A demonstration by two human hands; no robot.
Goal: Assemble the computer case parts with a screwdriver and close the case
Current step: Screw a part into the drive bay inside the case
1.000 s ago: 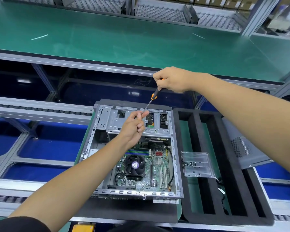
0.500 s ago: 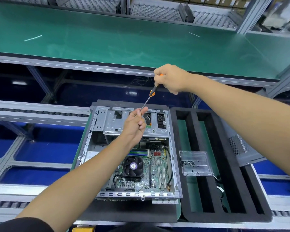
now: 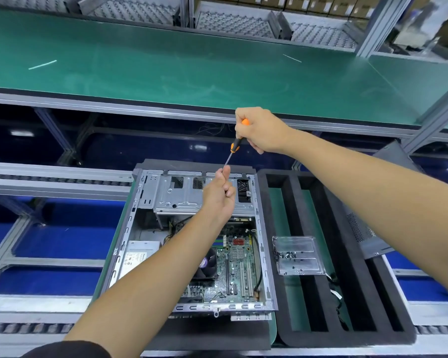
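**Both hands on the screwdriver above the open case**

The right hand (image 3: 261, 130) is curled around the orange-and-black handle of the screwdriver (image 3: 235, 146), holding it tilted so the thin shaft runs down toward 7 o'clock. The left hand (image 3: 219, 193) has its fingers folded and pinches the tip end of the shaft between thumb and forefinger; whether a screw sits at the tip cannot be told.

Both hands hover above the far edge of the open computer case (image 3: 137, 228), which lies on its side at the centre of view with no side panel on it. At its 12 o'clock end sits the silver drive cage (image 3: 176, 197); toward 6 o'clock the green motherboard (image 3: 239, 264) with its CPU fan (image 3: 207, 264) is exposed, and the power supply (image 3: 137, 254) lies at 8 o'clock.

At 3 o'clock from the case, just beside it, a black foam tray (image 3: 347, 329) carries a clear plastic screw box (image 3: 298, 254). A perforated grey side panel (image 3: 365, 236) shows beyond the tray, partly hidden by the right forearm. A green workbench (image 3: 192, 68) spans 12 o'clock.
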